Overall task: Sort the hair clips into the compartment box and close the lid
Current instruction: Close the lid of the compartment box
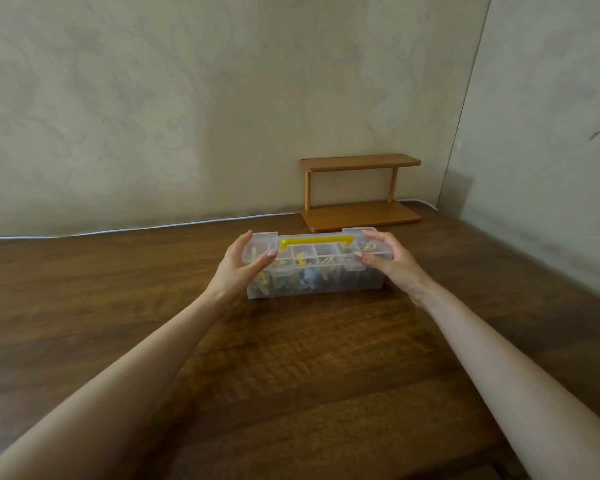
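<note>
A clear plastic compartment box (329, 285) with a yellow handle (316, 241) stands on the brown wooden table, its lid down. Yellow, blue and dark hair clips show through its walls. My left hand (238, 270) holds the box's left end, thumb on the lid and fingers curved round the far corner. At the right end my right hand (387, 259) grips the lid and side, its thumb by the front right latch (354, 266). The left front latch (282, 268) sits between the hands.
A small two-tier wooden shelf (360, 192) stands behind the box against the wall. A white cable (118, 231) runs along the table's back edge. A second wall closes the right side.
</note>
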Demonstrator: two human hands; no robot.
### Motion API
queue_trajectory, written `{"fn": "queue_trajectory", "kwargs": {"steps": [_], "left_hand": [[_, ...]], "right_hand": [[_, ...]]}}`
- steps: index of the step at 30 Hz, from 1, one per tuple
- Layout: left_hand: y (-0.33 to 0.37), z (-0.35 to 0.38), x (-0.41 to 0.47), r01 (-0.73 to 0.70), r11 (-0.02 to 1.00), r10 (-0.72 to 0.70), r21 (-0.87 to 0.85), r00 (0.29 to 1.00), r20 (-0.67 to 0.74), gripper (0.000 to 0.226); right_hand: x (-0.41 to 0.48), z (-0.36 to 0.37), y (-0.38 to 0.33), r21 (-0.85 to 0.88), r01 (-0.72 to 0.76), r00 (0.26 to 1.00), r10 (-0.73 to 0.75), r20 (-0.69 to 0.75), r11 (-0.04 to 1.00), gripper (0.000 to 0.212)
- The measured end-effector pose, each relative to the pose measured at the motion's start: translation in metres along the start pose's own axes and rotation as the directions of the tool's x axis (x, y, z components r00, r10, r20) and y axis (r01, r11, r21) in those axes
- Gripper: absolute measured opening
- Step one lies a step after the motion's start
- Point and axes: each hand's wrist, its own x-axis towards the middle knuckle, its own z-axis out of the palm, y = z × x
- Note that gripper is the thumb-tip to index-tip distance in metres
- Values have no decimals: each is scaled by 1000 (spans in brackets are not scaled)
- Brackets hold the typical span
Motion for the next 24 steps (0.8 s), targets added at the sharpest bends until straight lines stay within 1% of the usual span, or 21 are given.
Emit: {"fn": "queue_trajectory", "kwargs": {"steps": [2, 6, 10, 14, 16, 18, 21, 24], "left_hand": [[0, -1, -1, -35, 999, 35, -12, 999, 25, 79], [-3, -1, -3, -102, 994, 100, 24, 993, 57, 72], [-5, -1, -4, -85, 996, 83, 21, 995, 61, 69], [-2, 0, -5, -86, 996, 84, 25, 995, 61, 75], [-5, -1, -5, -88, 995, 85, 54, 995, 59, 85], [-8, -3, -4, -97, 991, 92, 96, 994, 58, 95], [-7, -1, -5, -118, 977, 115, 179, 993, 22, 89], [-4, 0, -6, -115, 972, 113, 204, 993, 23, 87]], "right_hand": [[-2, 1, -3, 19, -4, 1000, 4, 0, 1000, 55], [-5, 3, -3, 71, -30, 999, 31, -11, 997, 49], [-6, 5, -5, 100, -36, 999, 38, -25, 994, 46], [-8, 7, -9, 129, -50, 996, 59, -61, 990, 43], [-9, 10, -8, 142, -41, 994, 54, -92, 989, 41], [-11, 12, -6, 141, -17, 992, 34, -120, 990, 38], [-14, 15, -3, 96, 46, 990, -32, -137, 994, 37], [-15, 13, 0, 1, 106, 985, -105, -140, 994, 44]]}}
